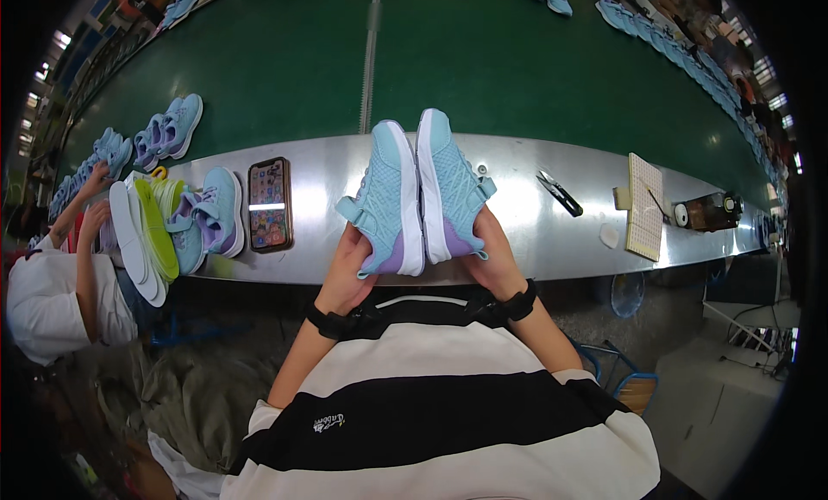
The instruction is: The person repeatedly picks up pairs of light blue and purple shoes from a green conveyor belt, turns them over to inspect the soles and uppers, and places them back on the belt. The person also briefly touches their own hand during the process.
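Note:
A pair of light blue and purple sneakers is held up in front of me over the metal ledge, white soles pressed together and toes pointing away. My left hand is closed round the heel of the left sneaker. Round the heel of the right sneaker, my right hand is closed in the same way. Each shoe has a strap sticking out at its outer side. The fingertips are partly hidden behind the shoes.
On the metal ledge lie a phone, thread snips, a notepad and a dark bottle. More sneakers and insoles are at left, beside a co-worker. Beyond is a green conveyor belt.

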Action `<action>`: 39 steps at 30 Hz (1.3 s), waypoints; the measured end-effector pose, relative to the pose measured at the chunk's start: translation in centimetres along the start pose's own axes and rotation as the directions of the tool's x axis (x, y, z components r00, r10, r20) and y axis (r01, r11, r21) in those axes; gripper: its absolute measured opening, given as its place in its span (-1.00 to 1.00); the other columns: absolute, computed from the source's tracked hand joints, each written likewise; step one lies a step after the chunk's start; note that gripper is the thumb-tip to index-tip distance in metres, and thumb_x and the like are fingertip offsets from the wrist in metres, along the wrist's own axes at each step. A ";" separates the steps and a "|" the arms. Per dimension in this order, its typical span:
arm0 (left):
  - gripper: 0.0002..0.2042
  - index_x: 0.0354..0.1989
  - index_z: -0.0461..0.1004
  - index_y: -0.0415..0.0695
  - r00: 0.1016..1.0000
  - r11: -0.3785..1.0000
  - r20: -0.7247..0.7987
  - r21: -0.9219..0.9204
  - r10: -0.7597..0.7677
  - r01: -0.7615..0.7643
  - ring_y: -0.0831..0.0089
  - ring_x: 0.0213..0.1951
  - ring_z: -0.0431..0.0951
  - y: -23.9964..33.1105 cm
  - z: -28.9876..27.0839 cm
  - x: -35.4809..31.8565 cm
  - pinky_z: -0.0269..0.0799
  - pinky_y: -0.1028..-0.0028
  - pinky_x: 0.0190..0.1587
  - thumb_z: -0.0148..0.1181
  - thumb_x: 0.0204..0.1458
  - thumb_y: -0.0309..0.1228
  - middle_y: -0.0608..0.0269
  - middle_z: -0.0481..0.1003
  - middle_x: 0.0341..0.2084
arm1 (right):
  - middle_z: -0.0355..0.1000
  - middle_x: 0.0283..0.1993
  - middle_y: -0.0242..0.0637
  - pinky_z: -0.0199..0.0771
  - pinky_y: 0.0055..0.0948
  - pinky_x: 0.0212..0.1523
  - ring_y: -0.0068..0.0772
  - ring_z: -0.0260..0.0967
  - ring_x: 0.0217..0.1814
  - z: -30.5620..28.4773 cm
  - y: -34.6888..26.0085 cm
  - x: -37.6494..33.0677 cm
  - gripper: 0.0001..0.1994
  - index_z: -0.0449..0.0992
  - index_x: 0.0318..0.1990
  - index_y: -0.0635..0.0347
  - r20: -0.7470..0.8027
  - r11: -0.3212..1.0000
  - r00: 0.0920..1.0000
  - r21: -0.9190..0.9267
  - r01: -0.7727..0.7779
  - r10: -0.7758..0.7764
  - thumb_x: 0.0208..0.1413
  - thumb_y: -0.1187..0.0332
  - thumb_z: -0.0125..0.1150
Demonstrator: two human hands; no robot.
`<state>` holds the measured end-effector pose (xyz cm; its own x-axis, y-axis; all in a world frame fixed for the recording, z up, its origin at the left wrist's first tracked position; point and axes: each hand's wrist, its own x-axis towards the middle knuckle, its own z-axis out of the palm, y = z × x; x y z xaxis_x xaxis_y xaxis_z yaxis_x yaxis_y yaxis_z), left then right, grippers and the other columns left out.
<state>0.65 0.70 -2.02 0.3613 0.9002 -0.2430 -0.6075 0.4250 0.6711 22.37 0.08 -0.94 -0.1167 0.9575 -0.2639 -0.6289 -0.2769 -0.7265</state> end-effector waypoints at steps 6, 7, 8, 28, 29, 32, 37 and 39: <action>-0.42 0.42 -0.07 0.01 0.991 0.994 -0.084 0.051 0.102 -0.098 0.36 0.26 0.22 1.3 0.6 0.1 0.19 0.33 0.28 -0.03 0.26 -0.47 0.20 0.17 0.26 | 0.13 0.30 -0.19 0.25 -0.40 0.19 -0.36 0.21 0.22 1.2 -1.1 -0.7 -0.36 0.00 0.41 0.10 -0.048 0.983 0.982 -0.037 0.181 -0.182 0.13 0.52 -0.09; -0.40 0.40 -0.03 0.01 0.967 0.933 0.004 0.261 0.257 -0.249 0.36 0.22 0.26 1.7 0.8 0.1 0.22 0.33 0.26 0.04 0.21 -0.49 0.18 0.20 0.22 | 0.15 0.27 -0.16 0.25 -0.38 0.17 -0.33 0.22 0.19 1.4 -1.3 -0.8 -0.35 0.04 0.40 0.09 -0.016 0.934 0.948 -0.179 0.310 -0.318 0.10 0.53 -0.06; -0.38 0.39 0.02 0.01 0.919 0.808 0.099 0.448 0.382 -0.384 0.35 0.18 0.29 2.1 1.1 0.0 0.25 0.33 0.23 0.10 0.16 -0.52 0.17 0.22 0.18 | 0.16 0.24 -0.14 0.26 -0.37 0.15 -0.29 0.23 0.16 1.4 -1.6 -1.0 -0.34 0.08 0.39 0.09 0.056 0.851 0.905 -0.319 0.417 -0.422 0.06 0.54 -0.02; -0.52 0.33 0.17 -0.18 0.996 0.559 0.002 0.827 0.093 -0.053 0.41 0.04 0.44 5.8 -0.6 1.9 0.31 0.47 0.11 -0.09 0.32 -0.20 0.10 0.42 0.05 | 0.34 0.20 -0.17 0.27 -0.44 0.23 -0.34 0.31 0.22 -1.5 -5.2 0.4 -0.45 0.10 0.38 0.23 0.035 0.708 0.999 -0.706 0.020 0.007 0.36 0.13 -0.09; -0.51 0.34 0.15 -0.19 0.993 0.657 -0.032 0.753 0.110 -0.049 0.39 0.11 0.41 5.6 -0.2 1.8 0.27 0.47 0.17 -0.12 0.33 -0.18 0.11 0.39 0.12 | 0.33 0.22 -0.19 0.26 -0.41 0.25 -0.33 0.29 0.25 -1.0 -4.7 0.6 -0.47 0.12 0.37 0.22 0.039 0.869 0.998 -0.494 -0.021 0.046 0.37 0.13 -0.12; -0.53 0.32 0.16 -0.15 0.989 0.966 -0.133 0.245 -0.056 0.088 0.39 0.12 0.43 4.8 1.6 1.5 0.38 0.38 0.15 -0.22 0.36 -0.14 0.17 0.37 0.13 | 0.28 0.29 -0.29 0.26 -0.28 0.32 -0.35 0.25 0.30 0.9 -3.3 0.8 -0.56 0.20 0.32 0.15 0.018 0.981 0.988 0.112 -0.156 0.155 0.42 0.15 -0.25; -0.58 0.24 0.20 -0.15 0.990 0.995 -0.112 0.037 -0.087 0.091 0.28 0.10 0.45 4.7 4.3 2.1 0.45 0.19 0.14 -0.32 0.38 -0.15 0.11 0.37 0.10 | 0.43 -0.01 -0.39 0.40 -0.40 -0.10 -0.50 0.36 -0.10 3.2 -3.0 2.1 -0.62 0.34 0.15 0.08 0.066 0.977 0.997 0.204 -0.063 0.051 0.43 0.10 -0.30; -0.61 0.20 0.24 -0.13 0.990 0.996 -0.125 0.052 -0.069 0.076 0.29 0.05 0.49 4.8 4.5 2.4 0.50 0.22 0.09 -0.31 0.37 -0.17 0.14 0.40 0.07 | 0.43 -0.02 -0.38 0.41 -0.41 -0.12 -0.50 0.37 -0.12 3.1 -3.4 2.4 -0.62 0.34 0.15 0.09 0.050 0.989 0.998 0.142 -0.034 0.027 0.43 0.12 -0.30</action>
<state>1.78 4.45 3.84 0.3116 0.8734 -0.3743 -0.5404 0.4869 0.6862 21.83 3.60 2.86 -0.1718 0.9526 -0.2512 -0.7277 -0.2946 -0.6194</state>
